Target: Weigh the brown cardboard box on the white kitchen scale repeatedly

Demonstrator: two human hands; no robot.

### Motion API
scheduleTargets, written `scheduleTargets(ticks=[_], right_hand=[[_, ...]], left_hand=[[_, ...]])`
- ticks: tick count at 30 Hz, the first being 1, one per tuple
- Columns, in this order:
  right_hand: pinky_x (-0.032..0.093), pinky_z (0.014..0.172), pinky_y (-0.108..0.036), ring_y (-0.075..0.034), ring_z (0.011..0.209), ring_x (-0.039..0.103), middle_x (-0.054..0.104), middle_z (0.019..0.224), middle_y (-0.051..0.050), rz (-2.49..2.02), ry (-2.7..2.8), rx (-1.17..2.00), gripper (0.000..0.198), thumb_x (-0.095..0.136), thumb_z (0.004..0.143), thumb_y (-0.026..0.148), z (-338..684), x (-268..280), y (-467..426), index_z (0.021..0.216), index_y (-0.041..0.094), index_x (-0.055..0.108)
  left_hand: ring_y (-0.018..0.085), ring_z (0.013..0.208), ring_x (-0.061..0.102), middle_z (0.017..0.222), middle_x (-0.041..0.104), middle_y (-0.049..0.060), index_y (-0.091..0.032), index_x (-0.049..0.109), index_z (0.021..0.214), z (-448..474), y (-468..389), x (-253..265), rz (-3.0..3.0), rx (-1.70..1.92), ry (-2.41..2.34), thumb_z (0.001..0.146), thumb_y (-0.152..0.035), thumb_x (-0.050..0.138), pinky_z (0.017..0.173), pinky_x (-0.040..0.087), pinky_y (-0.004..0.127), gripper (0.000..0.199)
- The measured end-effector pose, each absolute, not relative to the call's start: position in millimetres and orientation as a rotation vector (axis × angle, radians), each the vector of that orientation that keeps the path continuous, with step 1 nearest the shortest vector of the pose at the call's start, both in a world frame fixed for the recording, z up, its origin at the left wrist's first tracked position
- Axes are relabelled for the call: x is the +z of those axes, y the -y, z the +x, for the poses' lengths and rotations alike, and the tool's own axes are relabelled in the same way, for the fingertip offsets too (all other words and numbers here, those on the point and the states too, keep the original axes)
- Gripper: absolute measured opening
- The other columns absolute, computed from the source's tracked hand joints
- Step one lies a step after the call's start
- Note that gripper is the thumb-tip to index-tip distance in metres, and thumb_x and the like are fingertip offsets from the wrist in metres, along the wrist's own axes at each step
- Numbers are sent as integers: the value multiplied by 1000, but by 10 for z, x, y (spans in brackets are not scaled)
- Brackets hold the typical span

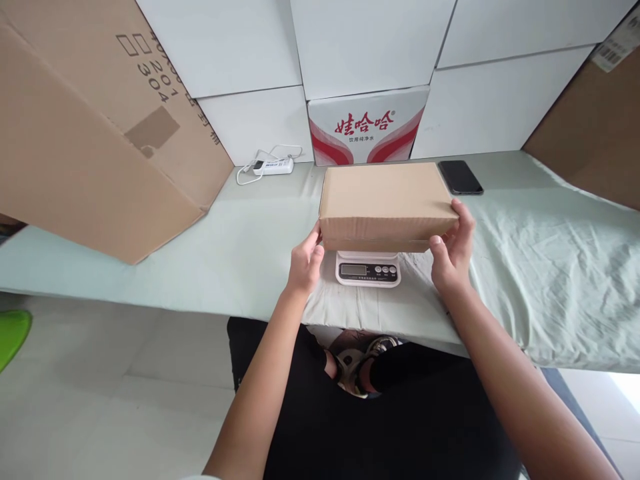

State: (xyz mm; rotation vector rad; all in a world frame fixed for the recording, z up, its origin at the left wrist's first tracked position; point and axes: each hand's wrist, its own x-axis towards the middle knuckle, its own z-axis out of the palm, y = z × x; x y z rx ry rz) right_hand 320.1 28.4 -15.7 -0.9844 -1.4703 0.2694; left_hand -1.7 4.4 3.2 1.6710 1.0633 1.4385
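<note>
A closed brown cardboard box (387,193) is over a small white kitchen scale (369,283), covering most of it. Only the scale's front shows, with a grey display and several round buttons. My left hand (305,261) grips the box at its near left corner, the thumb in front and the fingers partly hidden along the side. At the near right corner, my right hand (454,248) has its thumb low on the front face and its fingers on the right side. Whether the box rests fully on the scale I cannot tell.
Behind the box stands a white carton with red print (367,127), among stacked plain white boxes (250,47). A black phone (461,177) lies at the back right. A white power strip with cable (273,166) lies back left. Large cardboard (100,133) leans over the cloth-covered table (200,267).
</note>
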Motion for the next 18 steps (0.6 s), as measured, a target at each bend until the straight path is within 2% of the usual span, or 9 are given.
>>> scheduleTargets(ticks=[4, 10, 15, 18], right_hand=[[63, 104, -66, -42, 144, 67, 60, 167, -9, -973, 1472, 262, 77, 65, 96, 71, 3190, -147, -303, 167, 48, 46], [64, 103, -67, -42, 139, 70, 65, 160, -10, -965, 1472, 254, 79, 65, 95, 73, 3186, -158, -322, 167, 48, 46], [67, 98, -63, -38, 123, 76, 70, 149, -11, -989, 1360, 175, 79, 61, 95, 78, 3158, -99, -277, 167, 46, 51], [67, 100, -62, -37, 121, 77, 71, 148, -13, -1007, 1340, 176, 78, 60, 97, 76, 3138, -74, -252, 166, 43, 53]], left_hand=[[35, 163, 59, 169, 66, 13, -22, 55, 169, -21, -40, 34, 1677, 1425, -1079, 106, -78, 45, 139, 49, 51, 85], [34, 162, 61, 168, 67, 13, -21, 55, 169, -22, -41, 45, 1689, 1412, -1108, 105, -81, 42, 139, 49, 49, 89], [34, 165, 58, 174, 61, 14, -20, 53, 170, -30, -75, 8, 1680, 1445, -1114, 105, -83, 39, 141, 47, 48, 92], [34, 165, 57, 175, 60, 14, -21, 55, 169, -23, -86, -16, 1676, 1440, -1109, 105, -84, 39, 141, 46, 49, 91]])
